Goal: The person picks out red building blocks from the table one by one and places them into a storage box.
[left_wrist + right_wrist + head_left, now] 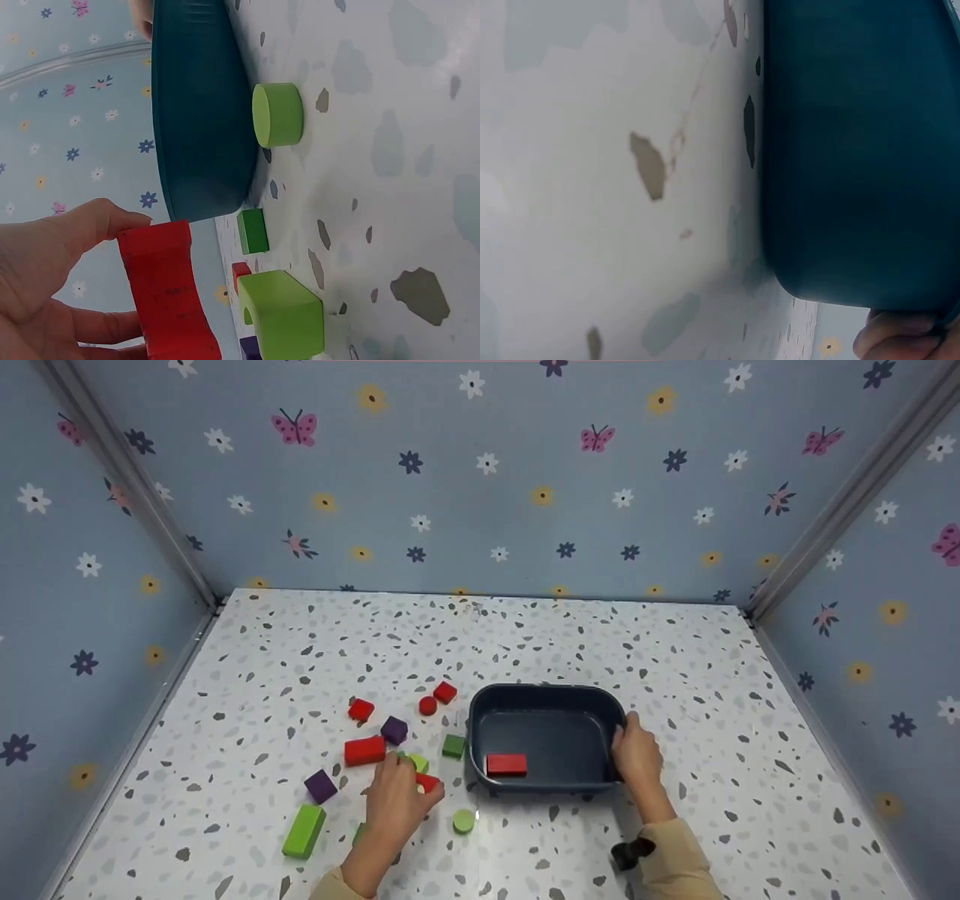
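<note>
My left hand (394,802) pinches a red block (169,289) with a curved-in side, held between thumb and fingers above the table. Just beyond it sits a lime block (292,319) with a rounded notch. My right hand (639,757) grips the right rim of a dark blue tub (562,733); in the right wrist view only some fingertips (900,334) show at the tub's end. Inside the tub, a red rectangular block (506,765) lies at the front left corner. A lime cylinder (463,821) and a green cube (453,746) are left of the tub.
Around my left hand lie a red block (364,751), purple cubes (321,787), a long lime block (304,831) and small red pieces (361,709). A patterned wall (480,510) stands behind the speckled table (600,641), with more walls at both sides.
</note>
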`<state>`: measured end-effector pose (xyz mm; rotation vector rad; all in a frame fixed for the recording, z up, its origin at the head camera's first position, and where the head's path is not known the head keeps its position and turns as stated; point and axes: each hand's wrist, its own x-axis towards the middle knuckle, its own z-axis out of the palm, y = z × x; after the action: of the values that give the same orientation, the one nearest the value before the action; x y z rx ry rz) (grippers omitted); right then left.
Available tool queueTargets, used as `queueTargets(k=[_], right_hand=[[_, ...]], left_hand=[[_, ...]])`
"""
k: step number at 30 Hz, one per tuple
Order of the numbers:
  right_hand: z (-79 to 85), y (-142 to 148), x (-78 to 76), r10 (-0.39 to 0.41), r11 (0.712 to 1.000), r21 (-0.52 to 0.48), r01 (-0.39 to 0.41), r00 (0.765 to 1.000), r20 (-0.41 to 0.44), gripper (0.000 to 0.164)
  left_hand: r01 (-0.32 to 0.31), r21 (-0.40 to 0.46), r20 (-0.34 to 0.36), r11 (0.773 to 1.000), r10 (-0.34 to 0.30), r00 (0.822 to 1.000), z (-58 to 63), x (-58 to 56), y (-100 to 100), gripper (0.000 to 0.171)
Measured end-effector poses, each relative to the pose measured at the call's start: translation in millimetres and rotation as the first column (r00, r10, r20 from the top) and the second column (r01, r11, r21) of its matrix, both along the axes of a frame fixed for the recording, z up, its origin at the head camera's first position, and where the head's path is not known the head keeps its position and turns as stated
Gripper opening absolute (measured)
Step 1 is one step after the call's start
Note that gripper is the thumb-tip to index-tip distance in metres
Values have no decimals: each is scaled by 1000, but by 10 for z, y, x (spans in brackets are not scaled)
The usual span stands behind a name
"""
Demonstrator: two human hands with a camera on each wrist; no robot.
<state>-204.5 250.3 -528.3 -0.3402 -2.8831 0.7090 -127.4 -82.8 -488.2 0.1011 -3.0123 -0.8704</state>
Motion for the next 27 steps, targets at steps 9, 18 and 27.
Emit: queueTargets(k=[9,18,27], right_hand=[[8,-17,4,-4,1000,4,5,1000,-27,13],[-2,-16,-8,-3,1000,5,3,1000,-3,15],[-8,-7,-17,-1,1000,5,1,1000,1,14]], left_hand=[[31,-4,-105,1000,-31,994,55,-44,119,34],[41,-17,-101,999,-42,994,181,-130,275,35],[81,-24,-194,996,-85,977,221,-183,381,35]])
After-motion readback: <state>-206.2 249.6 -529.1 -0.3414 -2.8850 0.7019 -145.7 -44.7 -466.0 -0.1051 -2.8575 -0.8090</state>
